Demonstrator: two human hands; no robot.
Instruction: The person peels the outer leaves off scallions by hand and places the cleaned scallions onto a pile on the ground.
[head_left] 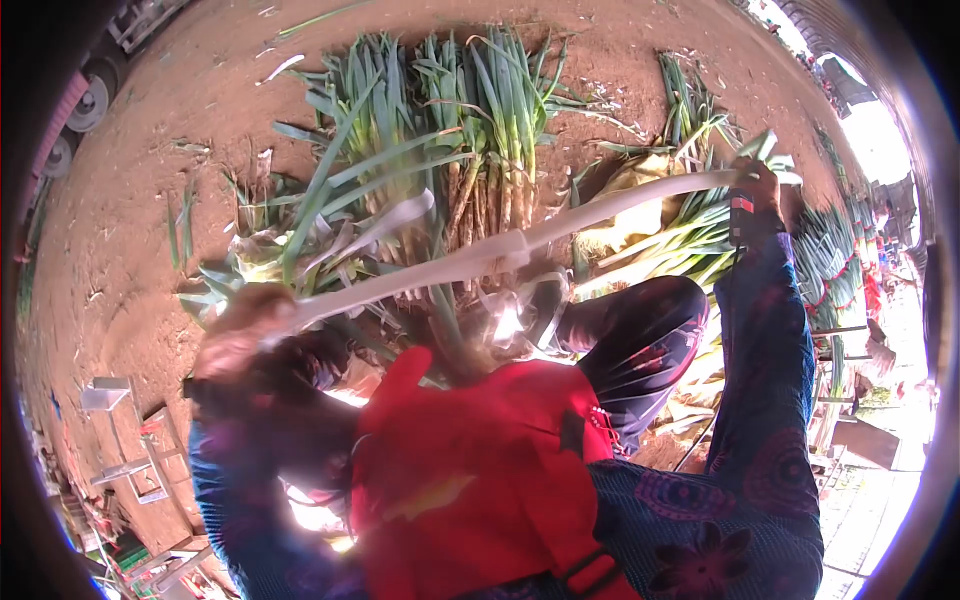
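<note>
A long pale stalk, apparently a green onion (630, 207), stretches across in front of me between both hands. My left hand (245, 325), smeared by motion, is closed round its lower left end. Near mid-length the stalk has a step, thicker on the left and thinner on the right. At the upper right my right hand (762, 187) is closed round the other end, with green-white leaf pieces beside the fingers. Beyond the stalk, bundles of green onions (490, 110) lie on the ground, leaves pointing away from me.
More green onions (690, 235) lie by a yellowish sack (640, 205) at the right. Further right are stacked onion bundles (825, 255). A metal frame (140, 465) stands at the left on brown soil (100, 270). Vehicle wheels (92, 95) show at the upper left.
</note>
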